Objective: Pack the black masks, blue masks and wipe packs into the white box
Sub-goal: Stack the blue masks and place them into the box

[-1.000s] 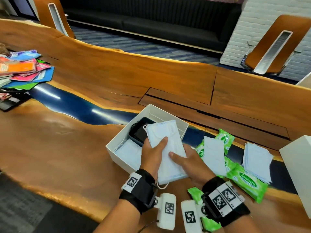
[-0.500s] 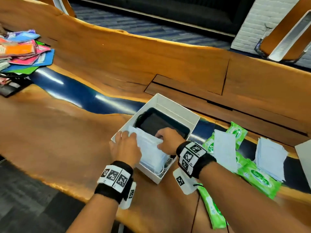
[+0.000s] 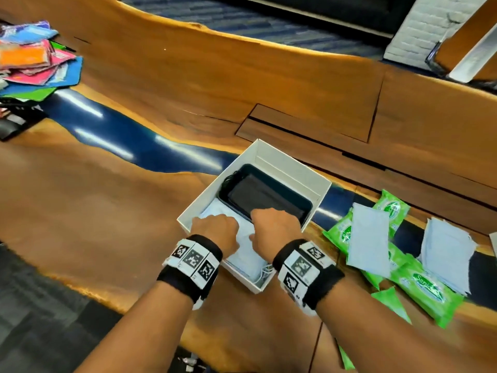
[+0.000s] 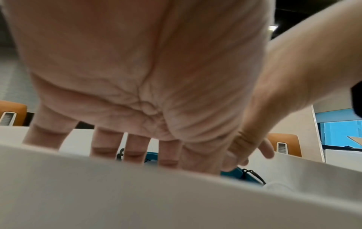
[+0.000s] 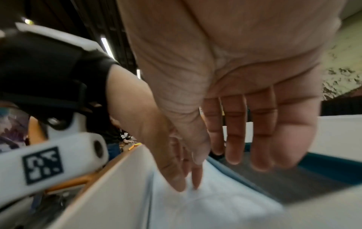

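Note:
The white box (image 3: 293,164) stands open at the table's middle. A stack of black masks (image 3: 266,196) with a dark teal border lies in its far half. Pale blue masks (image 3: 248,254) fill the near half. My left hand (image 3: 216,230) presses straight fingers (image 4: 135,148) down on the blue masks (image 5: 215,201) behind the box's near wall (image 4: 176,193). My right hand (image 3: 274,224) is beside it, its straight fingers (image 5: 235,139) at the edge of the black masks (image 5: 293,182). Green wipe packs (image 3: 427,286) lie to the right of the box.
A loose blue mask (image 3: 368,240) lies on the wipe packs, and a small stack of blue masks (image 3: 446,254) sits further right. Colourful packets (image 3: 35,65) are piled at the far left. The table's near edge (image 3: 80,289) runs just below my wrists.
Both hands have lowered the stack of blue masks from above the box into its near half. They have let go of it and now press on it with flat fingers.

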